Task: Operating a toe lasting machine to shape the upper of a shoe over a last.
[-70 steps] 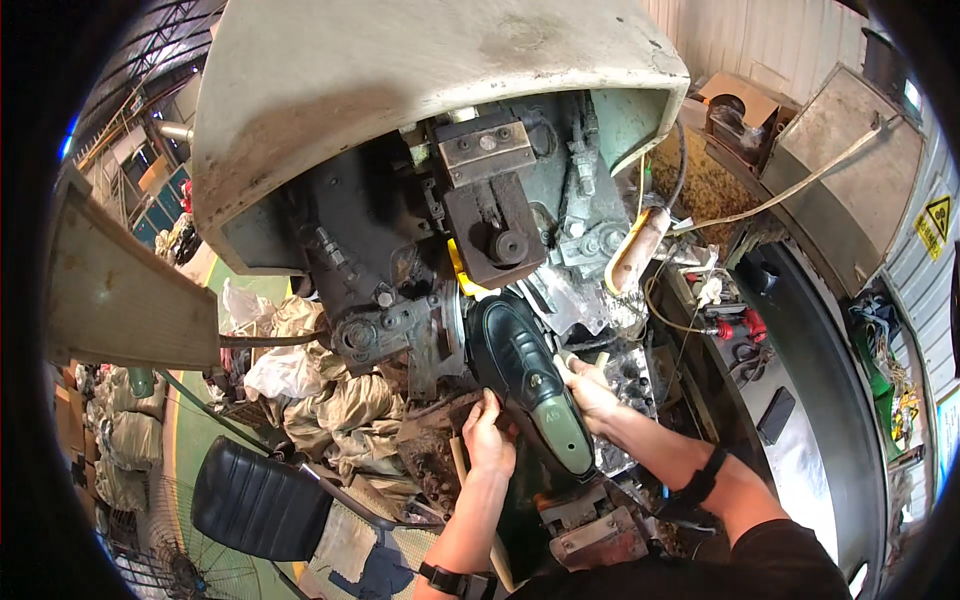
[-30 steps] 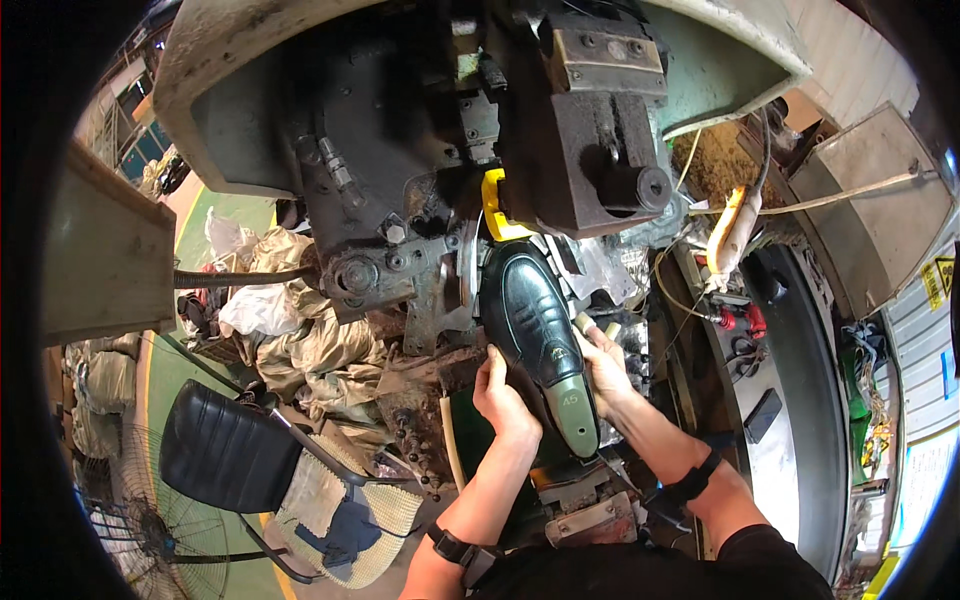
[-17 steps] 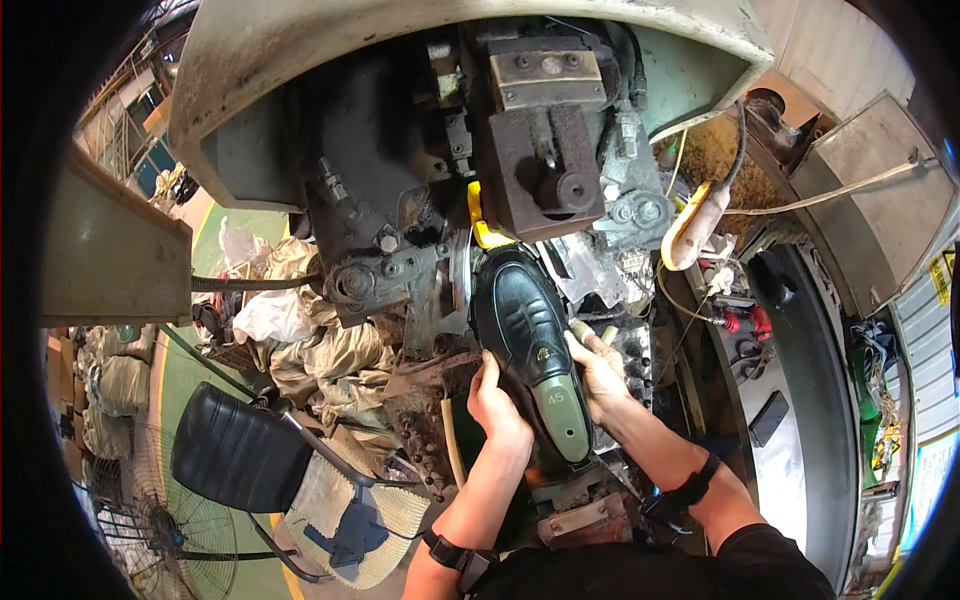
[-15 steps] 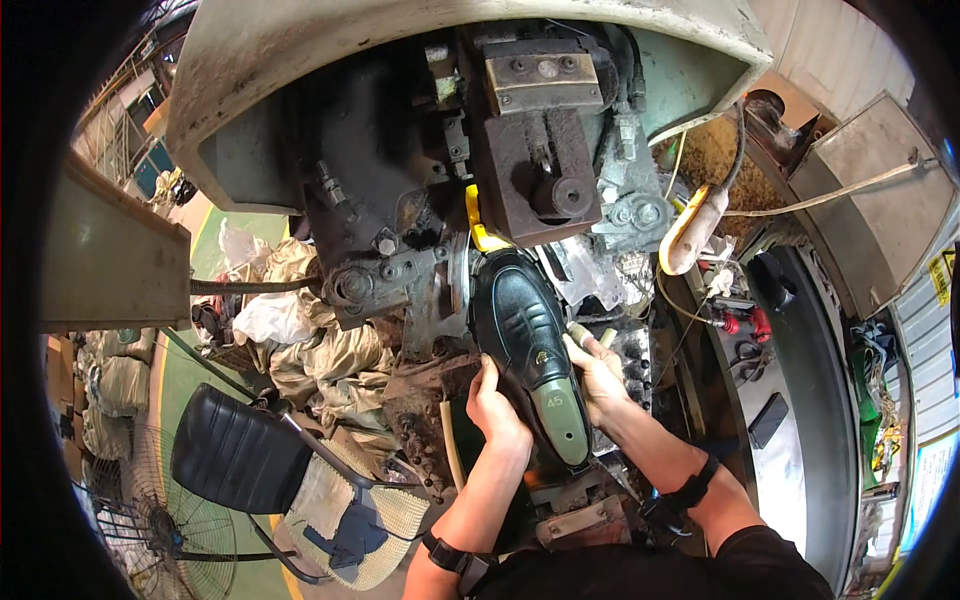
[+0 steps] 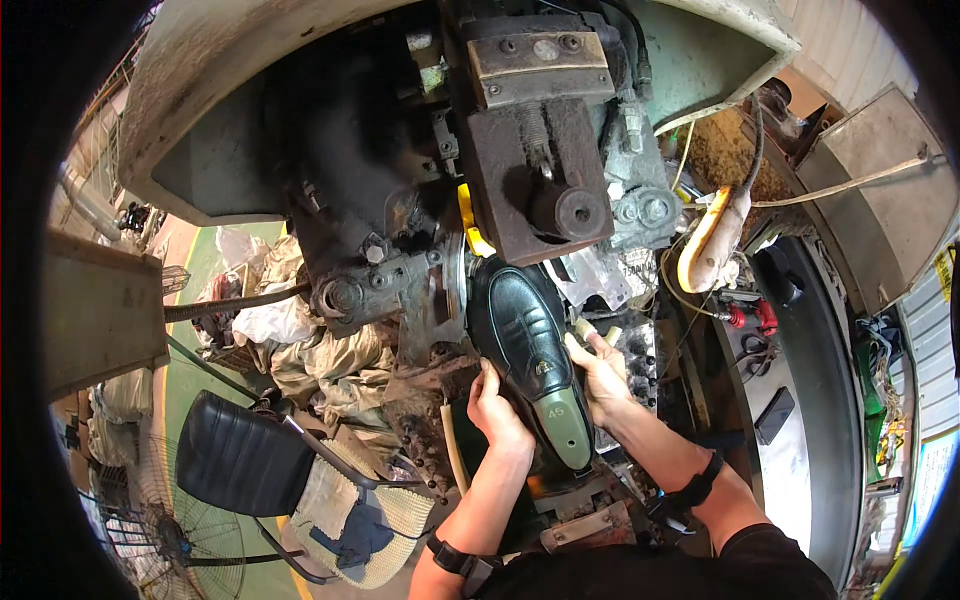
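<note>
A black leather shoe upper (image 5: 522, 322) sits on a green shoe last (image 5: 563, 428), its toe up against a dark machine block (image 5: 535, 185). My left hand (image 5: 497, 415) holds the left side near the heel, thumb along the leather and the other fingers partly hidden below. On the opposite side my right hand (image 5: 603, 378) grips by the heel, its fingertips slightly apart and some wrapped in pale covers. A yellow piece (image 5: 474, 222) stands just left of the block, above the toe.
A metal arm (image 5: 365, 292) flanks the shoe on the left. Hanging at right is a lamp-like yellow and white fixture (image 5: 713, 240) on a cable. A side bench carries a phone (image 5: 774, 416) and scissors (image 5: 757, 352). A black chair (image 5: 243, 455) and a fan (image 5: 170, 535) stand at lower left.
The view has shifted slightly, with the machine appearing nearer. The right hand's fingers look more spread beside the shoe. The shoe and left hand stay nearly in place.
</note>
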